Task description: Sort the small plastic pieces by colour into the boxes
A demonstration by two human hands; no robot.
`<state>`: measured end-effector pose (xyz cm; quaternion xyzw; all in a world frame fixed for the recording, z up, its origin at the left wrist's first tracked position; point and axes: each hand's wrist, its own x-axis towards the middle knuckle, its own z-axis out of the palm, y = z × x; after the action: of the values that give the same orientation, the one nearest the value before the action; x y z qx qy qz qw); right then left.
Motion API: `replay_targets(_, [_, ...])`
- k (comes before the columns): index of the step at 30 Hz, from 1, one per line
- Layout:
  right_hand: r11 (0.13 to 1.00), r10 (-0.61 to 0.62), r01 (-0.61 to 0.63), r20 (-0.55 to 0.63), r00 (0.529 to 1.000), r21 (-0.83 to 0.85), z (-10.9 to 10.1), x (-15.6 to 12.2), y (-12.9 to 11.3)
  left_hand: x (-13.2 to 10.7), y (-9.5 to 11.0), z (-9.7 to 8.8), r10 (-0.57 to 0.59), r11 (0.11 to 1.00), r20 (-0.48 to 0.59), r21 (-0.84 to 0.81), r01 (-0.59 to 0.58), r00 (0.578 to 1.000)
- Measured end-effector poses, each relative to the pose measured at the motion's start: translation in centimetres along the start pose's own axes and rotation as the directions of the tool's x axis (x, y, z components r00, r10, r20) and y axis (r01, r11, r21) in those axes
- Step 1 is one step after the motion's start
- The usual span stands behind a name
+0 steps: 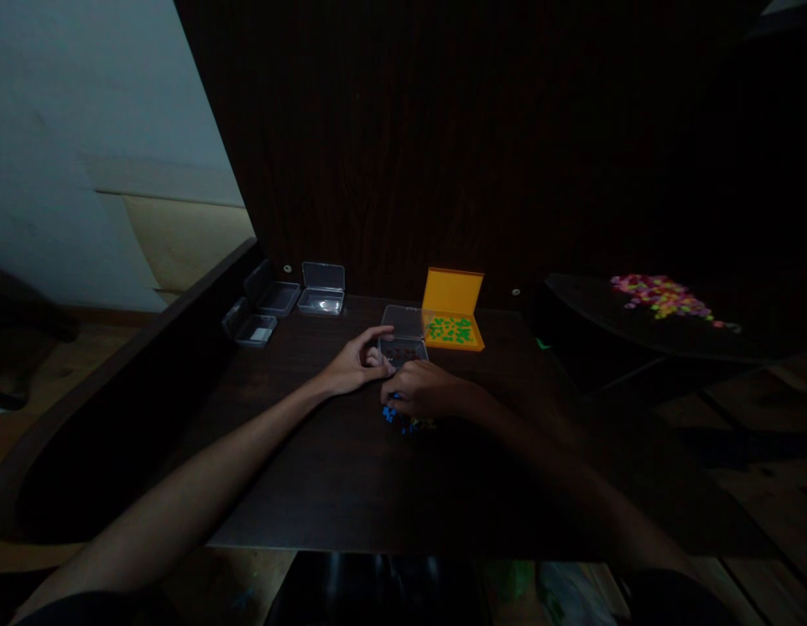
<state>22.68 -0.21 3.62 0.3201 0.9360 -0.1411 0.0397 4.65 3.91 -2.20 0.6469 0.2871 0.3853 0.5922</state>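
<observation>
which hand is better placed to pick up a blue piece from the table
Probably the right hand: it is right by the blue pieces, while the left hand is at the clear box.

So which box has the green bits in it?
The orange box, right of the clear box at the left hand; the other boxes are clear.
</observation>
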Motion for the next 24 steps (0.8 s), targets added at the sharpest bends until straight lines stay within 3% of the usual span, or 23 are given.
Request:
replay_targets(7, [0.997,-0.017,0.02,-0.041,0.999,0.068,0.0,-0.1,0.1,0.0,-0.1,0.0,0.007,1.0,-0.009,-0.016,-0.007,1.0])
replay_targets(11, [0.969,-0.05,0.065,-0.067,0.996,0.239,-1.5,-0.8,0.5,0.1,0.1,0.0,0.002,1.0,-0.02,-0.017,-0.002,1.0])
replay_targets(15, [0.934,0.028,0.004,-0.083,0.996,0.357,-3.4,-1.9,1.2,0.0,0.1,-0.1,-0.001,1.0,-0.021,-0.026,0.001,1.0])
replay_targets(19, [0.927,0.099,-0.016,-0.203,0.974,0.374,-3.9,-2.4,2.8,-0.1,-0.1,-0.1,-0.019,0.999,-0.002,-0.049,0.019,1.0])
replay_targets(24, [0.956,0.127,-0.031,-0.315,0.94,0.293,-2.6,-1.8,4.8,-0.1,0.1,0.1,-0.028,0.998,-0.008,-0.062,0.028,1.0])
